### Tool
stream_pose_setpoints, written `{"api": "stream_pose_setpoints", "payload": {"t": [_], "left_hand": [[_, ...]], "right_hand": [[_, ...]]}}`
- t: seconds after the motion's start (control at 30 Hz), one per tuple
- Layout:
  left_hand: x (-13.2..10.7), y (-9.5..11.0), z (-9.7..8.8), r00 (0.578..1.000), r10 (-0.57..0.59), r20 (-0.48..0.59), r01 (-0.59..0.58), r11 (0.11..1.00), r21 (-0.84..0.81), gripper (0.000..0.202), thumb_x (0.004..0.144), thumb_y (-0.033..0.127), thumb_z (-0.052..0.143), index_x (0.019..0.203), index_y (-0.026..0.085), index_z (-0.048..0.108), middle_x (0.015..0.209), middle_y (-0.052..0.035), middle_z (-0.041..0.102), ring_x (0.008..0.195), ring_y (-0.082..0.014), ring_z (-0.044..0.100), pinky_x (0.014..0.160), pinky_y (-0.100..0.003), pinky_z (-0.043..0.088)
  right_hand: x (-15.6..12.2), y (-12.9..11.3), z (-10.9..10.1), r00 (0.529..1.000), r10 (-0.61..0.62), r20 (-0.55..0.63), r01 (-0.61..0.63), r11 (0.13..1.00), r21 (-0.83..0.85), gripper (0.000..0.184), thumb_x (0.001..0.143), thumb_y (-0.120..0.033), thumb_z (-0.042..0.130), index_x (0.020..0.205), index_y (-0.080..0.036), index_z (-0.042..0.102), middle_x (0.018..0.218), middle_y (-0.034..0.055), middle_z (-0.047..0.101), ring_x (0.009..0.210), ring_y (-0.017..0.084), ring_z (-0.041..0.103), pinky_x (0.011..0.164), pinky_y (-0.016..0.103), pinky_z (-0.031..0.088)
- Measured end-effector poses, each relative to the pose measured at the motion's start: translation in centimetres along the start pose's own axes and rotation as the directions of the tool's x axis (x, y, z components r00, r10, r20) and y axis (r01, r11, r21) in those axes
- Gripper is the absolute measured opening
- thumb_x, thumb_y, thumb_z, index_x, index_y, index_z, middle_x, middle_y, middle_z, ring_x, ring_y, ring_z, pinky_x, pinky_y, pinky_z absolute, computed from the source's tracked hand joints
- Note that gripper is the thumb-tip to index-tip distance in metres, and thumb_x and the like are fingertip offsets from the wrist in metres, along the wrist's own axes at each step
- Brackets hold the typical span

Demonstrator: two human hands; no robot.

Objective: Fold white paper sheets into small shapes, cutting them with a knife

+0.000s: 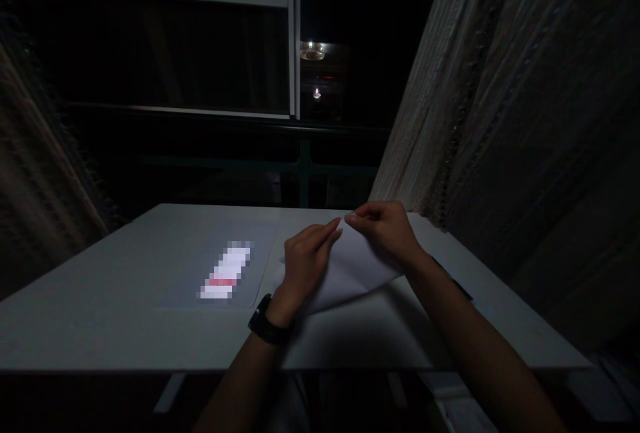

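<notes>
Dim light lies over the white table (100, 326), with a dark window behind its far edge and a curtain (420, 80) hanging on the right. My sheet of paper (353, 263) is right of the table's middle, its near edge apparently lifted above a shadow. I judge that it could crease askew or tear at the far corner if my fingers pulled unevenly; poor light makes a misaligned edge easy to miss. My left hand (307, 253), watch (270, 322) on the wrist, is nearly closed, thumb and index finger pinching the paper near that corner. My right hand (387, 228) pinches just beside it, fingers curled in. Left of both, a bright, pixelated rectangle (227, 270) shows, well apart from the paper.
</notes>
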State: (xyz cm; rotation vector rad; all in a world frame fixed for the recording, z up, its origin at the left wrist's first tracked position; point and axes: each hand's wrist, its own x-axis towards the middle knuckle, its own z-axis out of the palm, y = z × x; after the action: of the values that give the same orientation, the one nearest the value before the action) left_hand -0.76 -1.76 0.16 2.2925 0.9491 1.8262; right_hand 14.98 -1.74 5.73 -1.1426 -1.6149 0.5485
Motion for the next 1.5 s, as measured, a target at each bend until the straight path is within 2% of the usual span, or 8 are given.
{"api": "stream_pose_setpoints", "payload": {"t": [0.4,0.7,0.77,0.87,0.97,1.07,1.3,1.5], "left_hand": [[-0.4,-1.0,-0.4,0.995,-0.077,0.057,0.074,0.995,0.06,0.026,0.083,0.026,0.054,0.107,0.024,0.065,0.081,-0.003,0.067,0.071,-0.0124,0.06,0.066,-0.024,0.045],[-0.5,-1.3,-0.1,0.982,-0.161,-0.094,0.152,0.984,-0.097,0.017,0.078,0.026,0.061,0.091,0.023,0.071,0.079,-0.003,0.07,0.069,-0.0138,0.063,0.064,-0.025,0.049],[-0.4,-1.6,0.0,0.958,-0.247,-0.145,0.225,0.962,-0.155,0.018,0.077,0.027,0.061,0.092,0.022,0.071,0.084,-0.0034,0.071,0.074,-0.0154,0.065,0.068,-0.027,0.051],[0.0,-2.6,0.6,0.878,-0.422,-0.226,0.357,0.891,-0.28,0.023,0.075,0.03,0.062,0.094,0.019,0.07,0.091,-0.0054,0.071,0.083,-0.0188,0.065,0.075,-0.03,0.052],[0.4,-3.8,1.8,0.787,-0.563,-0.251,0.445,0.801,-0.4,0.029,0.073,0.033,0.064,0.096,0.014,0.069,0.093,-0.0077,0.07,0.086,-0.0207,0.065,0.077,-0.033,0.052],[0.5,-4.8,3.0,0.748,-0.617,-0.244,0.475,0.755,-0.452,0.033,0.073,0.035,0.064,0.098,0.013,0.068,0.094,-0.0087,0.07,0.087,-0.0215,0.065,0.077,-0.034,0.052],[-0.7,-5.8,4.2,0.766,-0.593,-0.246,0.476,0.782,-0.403,0.031,0.076,0.035,0.06,0.099,0.015,0.068,0.098,-0.0084,0.069,0.09,-0.021,0.064,0.079,-0.033,0.05],[-1.0,-5.8,3.8,0.862,-0.471,-0.189,0.417,0.869,-0.267,0.031,0.081,0.035,0.054,0.103,0.016,0.066,0.1,-0.0085,0.067,0.093,-0.0188,0.061,0.083,-0.032,0.046]], "right_hand": [[0.2,0.5,-0.2,0.988,0.144,-0.054,-0.139,0.987,0.086,0.022,0.058,-0.035,0.068,0.063,-0.013,0.067,0.056,0.003,0.063,0.05,0.014,0.055,0.045,0.024,0.038],[0.4,0.5,-1.3,0.991,0.124,0.045,-0.128,0.989,0.078,0.036,0.062,-0.045,0.069,0.079,-0.014,0.067,0.064,0.005,0.066,0.06,0.018,0.06,0.053,0.026,0.044],[-0.1,1.2,-2.3,0.995,0.099,0.03,-0.103,0.976,0.19,0.044,0.066,-0.05,0.065,0.096,-0.017,0.062,0.077,0.0067,0.069,0.073,0.02,0.063,0.061,0.028,0.047],[-2.0,3.2,-2.2,0.985,0.056,-0.162,0.023,0.894,0.447,0.057,0.072,-0.053,0.058,0.12,-0.026,0.044,0.111,0.009,0.062,0.098,0.022,0.059,0.076,0.034,0.048],[-4.4,5.3,0.8,0.984,0.094,-0.148,0.0,0.845,0.534,0.079,0.065,-0.052,0.066,0.129,-0.027,0.028,0.12,0.0115,0.055,0.1,0.024,0.059,0.079,0.035,0.049],[-5.9,6.2,5.1,0.98,0.133,-0.146,-0.039,0.855,0.516,0.078,0.066,-0.048,0.066,0.128,-0.023,0.027,0.122,0.0133,0.053,0.104,0.024,0.056,0.084,0.035,0.047],[-5.3,7.9,8.5,0.896,0.295,-0.333,-0.143,0.899,0.414,0.058,0.064,-0.039,0.07,0.111,-0.017,0.045,0.111,0.0138,0.06,0.096,0.023,0.059,0.084,0.038,0.046],[-5.0,9.3,8.8,0.854,0.343,-0.391,-0.157,0.887,0.435,0.053,0.06,-0.037,0.072,0.105,-0.015,0.053,0.103,0.0118,0.064,0.09,0.023,0.061,0.081,0.038,0.047]]}}
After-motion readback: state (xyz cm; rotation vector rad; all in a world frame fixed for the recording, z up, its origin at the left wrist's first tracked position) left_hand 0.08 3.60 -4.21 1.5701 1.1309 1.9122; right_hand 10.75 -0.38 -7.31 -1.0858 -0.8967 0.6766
